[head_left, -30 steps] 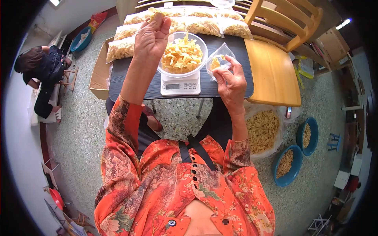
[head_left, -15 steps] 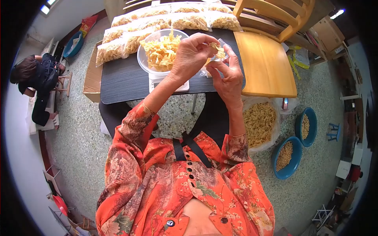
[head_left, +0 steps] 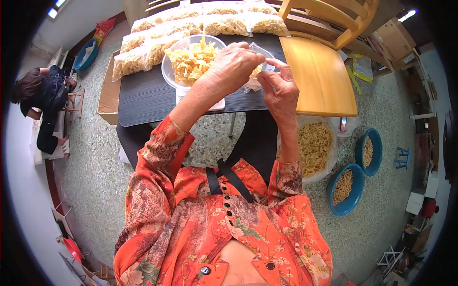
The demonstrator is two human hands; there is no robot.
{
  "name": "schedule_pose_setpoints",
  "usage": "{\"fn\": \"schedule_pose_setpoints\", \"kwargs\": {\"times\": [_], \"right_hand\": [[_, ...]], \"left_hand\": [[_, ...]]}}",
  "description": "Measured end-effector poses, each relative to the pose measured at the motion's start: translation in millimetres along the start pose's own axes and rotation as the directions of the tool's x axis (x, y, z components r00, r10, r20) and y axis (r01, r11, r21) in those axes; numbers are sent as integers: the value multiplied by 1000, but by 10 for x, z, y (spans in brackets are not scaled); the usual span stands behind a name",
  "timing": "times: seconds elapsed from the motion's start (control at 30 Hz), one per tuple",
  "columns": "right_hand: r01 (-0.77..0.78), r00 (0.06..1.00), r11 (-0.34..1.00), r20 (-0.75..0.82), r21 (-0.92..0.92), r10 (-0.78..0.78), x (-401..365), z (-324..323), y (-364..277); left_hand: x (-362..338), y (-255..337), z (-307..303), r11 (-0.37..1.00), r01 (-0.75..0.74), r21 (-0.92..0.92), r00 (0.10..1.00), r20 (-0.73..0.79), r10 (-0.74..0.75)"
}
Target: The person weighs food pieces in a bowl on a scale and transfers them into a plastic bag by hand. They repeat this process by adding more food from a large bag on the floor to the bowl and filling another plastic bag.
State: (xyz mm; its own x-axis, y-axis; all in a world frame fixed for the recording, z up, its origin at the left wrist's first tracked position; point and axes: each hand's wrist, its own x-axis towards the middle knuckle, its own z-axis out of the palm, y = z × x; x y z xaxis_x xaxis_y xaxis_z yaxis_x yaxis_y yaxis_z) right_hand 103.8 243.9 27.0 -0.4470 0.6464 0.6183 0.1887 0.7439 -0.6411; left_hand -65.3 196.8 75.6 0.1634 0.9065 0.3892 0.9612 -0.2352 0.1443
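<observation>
A clear plastic bag (head_left: 253, 85) with pale yellow dried pieces in it hangs between my hands over the table's right part. My left hand (head_left: 237, 66) has its fingers closed in a pinch at the bag's upper edge. On the other side, my right hand (head_left: 282, 90) pinches the bag between thumb and fingers. Beside my left wrist, a clear bowl (head_left: 167, 71) heaped with yellow dried strips (head_left: 193, 59) rests on a white kitchen scale (head_left: 217, 106). My left hand and forearm hide part of the bowl and the bag.
Several filled bags (head_left: 164, 32) line the back of the dark table (head_left: 148, 97). A wooden chair (head_left: 319, 76) adjoins its right side. On the floor stand a large open sack (head_left: 316, 148) and two blue basins (head_left: 350, 205). Another person (head_left: 47, 95) sits far left.
My hands have turned slightly, and the left one now covers more of the bag's opening. My right hand has shifted a little right. The whole view has moved slightly.
</observation>
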Motion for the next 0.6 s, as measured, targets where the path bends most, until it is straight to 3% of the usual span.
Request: {"fn": "schedule_pose_setpoints", "kwargs": {"times": [0.13,0.2,0.27,0.33,0.43,0.6], "right_hand": [[55,997,998,-51,31,-54,44,-45,79],[84,996,992,-6,95,-84,59,-66,111],[87,996,993,-12,81,-86,62,-102,111],[94,996,993,-15,69,-93,67,-127,104],[61,998,998,-35,32,-59,40,-139,109],[95,994,995,-60,12,-94,73,-167,188]], "left_hand": [[-85,-4,-158,998,-36,-47,999,-31,35],[-126,-3,-208,986,-96,133,992,-74,106],[-158,1,-229,991,-70,111,995,-66,77],[-187,-11,-225,996,-23,-87,1000,-14,21],[-214,-23,-137,996,45,-77,998,41,-42],[-239,-12,-80,994,11,-107,999,-29,-14]]}}
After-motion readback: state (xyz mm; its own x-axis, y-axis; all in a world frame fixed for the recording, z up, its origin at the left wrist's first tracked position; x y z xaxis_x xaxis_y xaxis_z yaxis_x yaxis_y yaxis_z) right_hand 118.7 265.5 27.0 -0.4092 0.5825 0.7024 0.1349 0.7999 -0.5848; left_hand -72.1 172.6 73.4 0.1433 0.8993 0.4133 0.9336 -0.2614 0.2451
